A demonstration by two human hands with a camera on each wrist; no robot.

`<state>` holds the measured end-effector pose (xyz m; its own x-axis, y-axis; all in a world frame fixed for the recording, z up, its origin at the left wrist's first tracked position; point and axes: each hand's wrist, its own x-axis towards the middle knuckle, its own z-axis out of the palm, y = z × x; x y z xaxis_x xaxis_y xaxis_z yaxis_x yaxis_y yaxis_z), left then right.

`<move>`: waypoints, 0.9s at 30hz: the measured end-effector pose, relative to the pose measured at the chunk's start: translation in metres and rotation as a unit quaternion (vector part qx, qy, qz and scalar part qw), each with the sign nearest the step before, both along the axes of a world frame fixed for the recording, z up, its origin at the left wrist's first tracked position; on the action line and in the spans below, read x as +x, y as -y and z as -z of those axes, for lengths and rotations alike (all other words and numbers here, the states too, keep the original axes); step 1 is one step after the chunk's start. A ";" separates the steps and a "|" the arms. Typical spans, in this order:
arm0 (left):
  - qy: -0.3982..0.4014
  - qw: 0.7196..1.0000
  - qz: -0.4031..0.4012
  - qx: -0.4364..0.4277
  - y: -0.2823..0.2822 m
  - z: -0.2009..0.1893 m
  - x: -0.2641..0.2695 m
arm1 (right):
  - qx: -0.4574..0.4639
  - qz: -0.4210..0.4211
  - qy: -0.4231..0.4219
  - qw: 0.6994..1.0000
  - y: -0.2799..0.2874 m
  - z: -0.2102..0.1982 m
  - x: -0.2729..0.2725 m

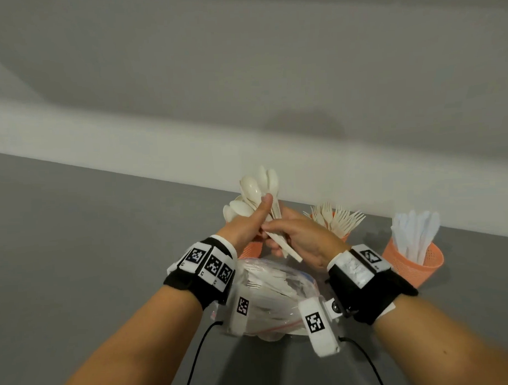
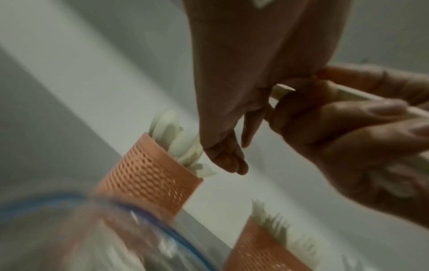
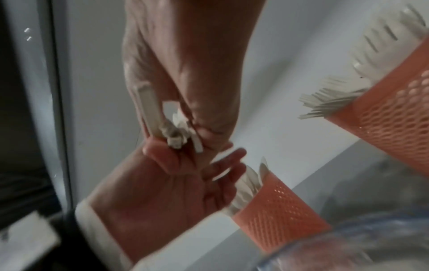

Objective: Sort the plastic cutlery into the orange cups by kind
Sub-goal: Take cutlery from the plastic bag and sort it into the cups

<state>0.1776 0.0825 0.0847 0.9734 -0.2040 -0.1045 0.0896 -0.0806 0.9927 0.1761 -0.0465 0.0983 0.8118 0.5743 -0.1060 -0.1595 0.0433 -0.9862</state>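
My right hand grips a bundle of cream plastic spoons by the handles, bowls pointing up. The handle ends stick out of its fist. My left hand is beside the bundle with its thumb lying against the spoon necks and its fingers straight. Both hands hover above the leftmost orange mesh cup, which holds several spoons. The middle orange cup holds forks. The right orange cup holds white knives.
A clear zip bag with more cutlery inside lies on the grey table just in front of the cups, under my wrists. A pale wall runs close behind the cups. Cables hang from both wrist cameras.
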 end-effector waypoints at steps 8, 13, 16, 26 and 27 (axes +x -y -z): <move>0.106 0.970 -0.218 0.029 -0.064 0.002 0.033 | 0.133 0.157 0.010 0.978 0.007 -0.013 0.043; 0.030 0.980 -0.153 0.127 -0.075 0.032 0.048 | 0.133 0.221 0.028 0.966 -0.010 0.013 0.062; 0.006 0.988 -0.077 0.131 -0.067 0.046 0.054 | 0.141 0.266 0.058 0.952 -0.028 0.026 0.073; 0.017 0.985 -0.128 0.112 -0.061 0.057 0.071 | 0.075 0.349 0.078 0.931 -0.059 0.050 0.088; 0.016 0.985 -0.126 0.113 -0.061 0.057 0.071 | 0.073 0.342 0.083 0.933 -0.060 0.050 0.088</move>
